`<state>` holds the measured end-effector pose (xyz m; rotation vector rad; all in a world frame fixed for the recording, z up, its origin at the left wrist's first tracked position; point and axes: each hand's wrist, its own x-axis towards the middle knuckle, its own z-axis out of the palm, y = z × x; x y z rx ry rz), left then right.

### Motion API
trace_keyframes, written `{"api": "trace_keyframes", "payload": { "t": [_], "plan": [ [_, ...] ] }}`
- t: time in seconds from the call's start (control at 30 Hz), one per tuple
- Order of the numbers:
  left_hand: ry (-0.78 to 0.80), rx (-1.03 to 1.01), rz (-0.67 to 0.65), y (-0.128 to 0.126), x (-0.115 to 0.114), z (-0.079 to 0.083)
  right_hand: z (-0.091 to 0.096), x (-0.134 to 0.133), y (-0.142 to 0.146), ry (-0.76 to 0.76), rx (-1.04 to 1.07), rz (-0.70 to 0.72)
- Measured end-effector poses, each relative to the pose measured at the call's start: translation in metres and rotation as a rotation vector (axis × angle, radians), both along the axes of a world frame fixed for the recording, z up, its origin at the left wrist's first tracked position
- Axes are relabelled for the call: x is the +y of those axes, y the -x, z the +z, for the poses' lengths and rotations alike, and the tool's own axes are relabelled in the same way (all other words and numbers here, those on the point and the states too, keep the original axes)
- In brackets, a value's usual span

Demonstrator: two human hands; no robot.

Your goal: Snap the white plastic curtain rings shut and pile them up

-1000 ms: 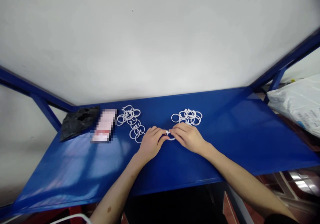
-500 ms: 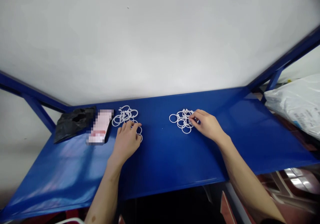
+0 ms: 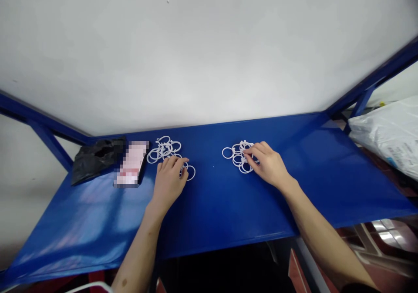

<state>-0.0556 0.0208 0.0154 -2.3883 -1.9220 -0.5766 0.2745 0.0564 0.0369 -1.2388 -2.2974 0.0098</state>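
Two heaps of thin white rings with small knobs, apparently plastic, lie on a blue-covered surface (image 3: 209, 206). At the left heap (image 3: 165, 147), my left hand (image 3: 170, 180) is palm down with fingers curled and thumb bent in. It has hold of a white ring (image 3: 192, 178) at the heap's near right side, and part of that ring is hidden behind the thumb. My right hand (image 3: 266, 161) pinches thumb and forefinger together at the right edge of the other heap (image 3: 240, 157). The fingertips partly cover the white ring between them.
Left of the rings lies a phone (image 3: 132, 162) with a blurred screen, next to a crumpled black plastic bag (image 3: 94, 160). A white plastic package (image 3: 392, 132) is beyond the right end. Blue frame bars (image 3: 369, 88) slope at both sides, and a pale wall (image 3: 209, 58) rises behind.
My left hand has shifted slightly right, and a ring at its thumb now sticks out farther right. My right hand's fingertips have moved a little left, farther over the right heap.
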Motion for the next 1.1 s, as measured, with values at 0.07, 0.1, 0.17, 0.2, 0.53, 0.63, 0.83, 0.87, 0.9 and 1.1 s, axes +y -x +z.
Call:
{"api": "trace_keyframes", "payload": {
  "t": [0.07,0.1,0.17,0.2,0.53,0.63,0.83,0.87,0.9,1.1],
  "plan": [
    [-0.039,-0.044,-0.018,-0.001,0.000,-0.001,-0.004,-0.005,0.011,0.004,0.039,0.085],
    [-0.054,-0.071,-0.030,-0.002,0.001,-0.002,-0.007,-0.008,0.017,0.019,0.060,0.135],
    [-0.081,-0.128,-0.066,-0.004,0.000,-0.003,-0.013,-0.015,0.032,0.071,0.103,0.234],
    [-0.097,-0.154,-0.090,-0.006,0.000,-0.004,-0.016,-0.019,0.040,0.105,0.125,0.272],
    [-0.138,-0.249,-0.417,-0.045,-0.014,-0.010,-0.036,-0.034,0.073,0.402,0.299,0.339],
    [-0.120,-0.266,-0.419,-0.048,-0.014,-0.012,-0.038,-0.032,0.070,0.425,0.326,0.352],
    [0.003,-0.165,-0.331,-0.042,-0.013,-0.014,-0.036,-0.031,0.068,0.360,0.339,0.319],
    [0.025,-0.144,-0.323,-0.042,-0.012,-0.014,-0.035,-0.031,0.068,0.353,0.334,0.313],
    [0.042,-0.126,-0.318,-0.041,-0.012,-0.014,-0.035,-0.031,0.067,0.349,0.327,0.308],
    [0.028,-0.123,-0.277,-0.042,-0.011,-0.012,-0.035,-0.029,0.064,0.344,0.341,0.302]
  ]
}}
